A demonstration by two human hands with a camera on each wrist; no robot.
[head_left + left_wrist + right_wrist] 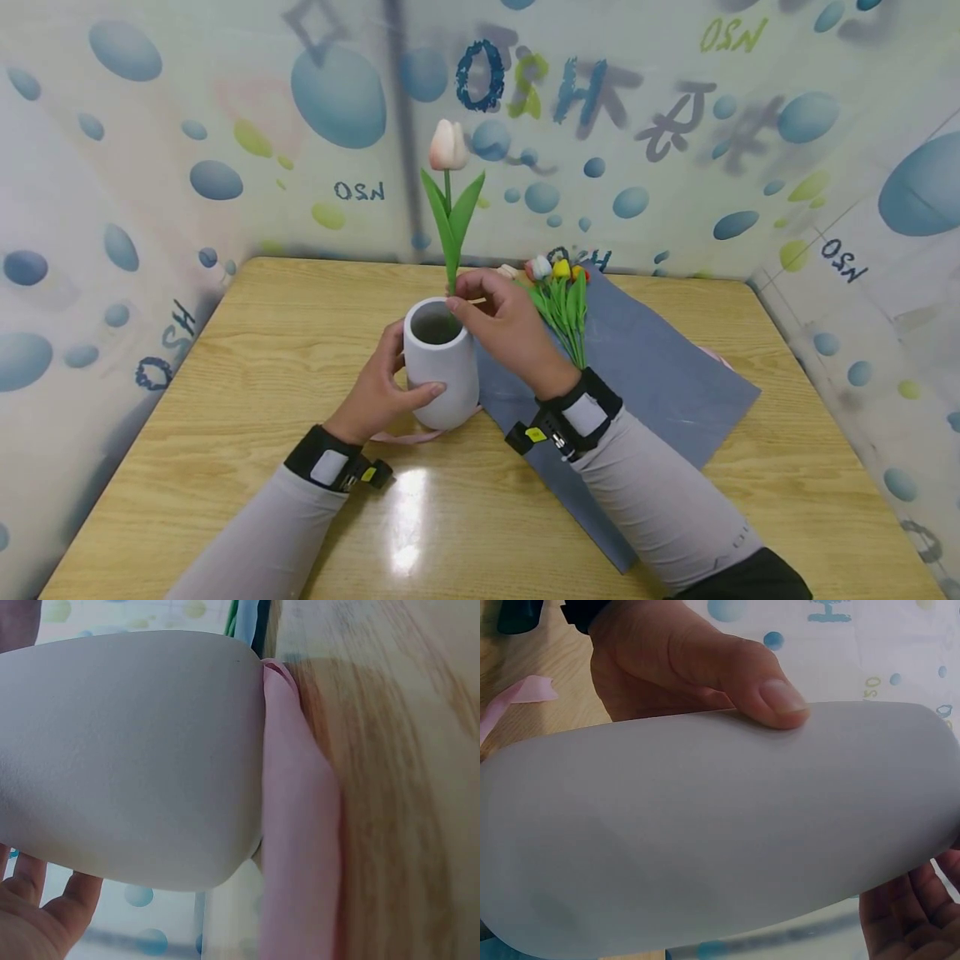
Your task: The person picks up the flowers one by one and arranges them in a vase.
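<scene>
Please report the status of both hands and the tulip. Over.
Left hand grips white vase. Right hand pinches upright tulip at vase rim. Pink ribbon at vase base, not blocking mouth.

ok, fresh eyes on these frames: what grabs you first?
Probably the pale pink tulip, upright in the right hand at the rim of the white vase. The vase comes next, near the centre of the head view, gripped by the left hand. To its right, more tulips lie on a grey-blue sheet.
</scene>
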